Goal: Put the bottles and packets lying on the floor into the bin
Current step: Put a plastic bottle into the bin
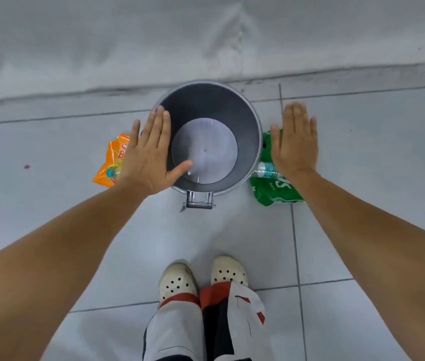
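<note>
A round grey metal bin (247,121) stands open on the tiled floor below me, with nothing inside. An orange packet (113,158) lies on the floor to its left, with a small blue-capped bottle (111,173) on it. A green packet (275,192) lies to the bin's right, with a small clear bottle (264,171) across it. My left hand (151,155) is held flat and open above the bin's left rim, partly hiding the orange packet. My right hand (294,142) is flat and open above the green packet. Neither hand holds anything.
The bin's pedal bracket (199,200) points toward my feet (203,277), which stand close in front of it. A pale wall with a raised skirting edge (336,74) runs right behind the bin. Light grey tiles spread to both sides.
</note>
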Motion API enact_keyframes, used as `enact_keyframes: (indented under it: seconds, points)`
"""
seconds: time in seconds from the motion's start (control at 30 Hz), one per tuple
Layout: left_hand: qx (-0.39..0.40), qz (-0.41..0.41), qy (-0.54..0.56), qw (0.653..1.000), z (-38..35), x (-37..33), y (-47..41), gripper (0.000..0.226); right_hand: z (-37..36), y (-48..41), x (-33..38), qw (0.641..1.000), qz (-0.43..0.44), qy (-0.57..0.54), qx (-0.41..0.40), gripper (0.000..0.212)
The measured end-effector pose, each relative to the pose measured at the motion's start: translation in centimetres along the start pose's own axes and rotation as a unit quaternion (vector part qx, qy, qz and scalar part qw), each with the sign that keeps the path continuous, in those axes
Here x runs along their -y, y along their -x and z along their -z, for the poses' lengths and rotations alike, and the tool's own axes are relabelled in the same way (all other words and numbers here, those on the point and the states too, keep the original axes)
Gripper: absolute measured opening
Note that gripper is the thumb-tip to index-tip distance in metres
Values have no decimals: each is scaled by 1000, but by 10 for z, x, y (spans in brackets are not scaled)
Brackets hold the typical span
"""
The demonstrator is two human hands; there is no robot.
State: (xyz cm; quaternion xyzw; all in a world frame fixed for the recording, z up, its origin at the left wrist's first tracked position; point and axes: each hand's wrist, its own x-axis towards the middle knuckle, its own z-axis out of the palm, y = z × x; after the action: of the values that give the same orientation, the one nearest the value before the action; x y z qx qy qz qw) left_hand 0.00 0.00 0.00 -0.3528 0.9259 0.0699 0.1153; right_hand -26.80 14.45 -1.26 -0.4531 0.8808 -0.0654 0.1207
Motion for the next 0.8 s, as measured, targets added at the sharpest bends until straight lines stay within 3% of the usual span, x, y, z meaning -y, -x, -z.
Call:
enact_keyframes:
  seconds: [0.17,0.33,0.53,0.63,0.8]
  points:
    - [-27,-12,32,999,-24,2,-3,102,-46,20,-23,999,-11,15,50,54]
    - [-50,-23,84,995,-24,2,-4,101,-79,30,-23,986,24,65,153,70]
    - [-75,-26,115,990,-27,1,-4,100,-112,26,-24,974,5,112,196,78]
    - [-83,-26,114,990,-29,0,-4,99,-119,25,-28,970,-9,132,206,71]
    - [-67,-17,109,992,-29,0,-5,101,-115,25,-31,978,-42,111,172,42]
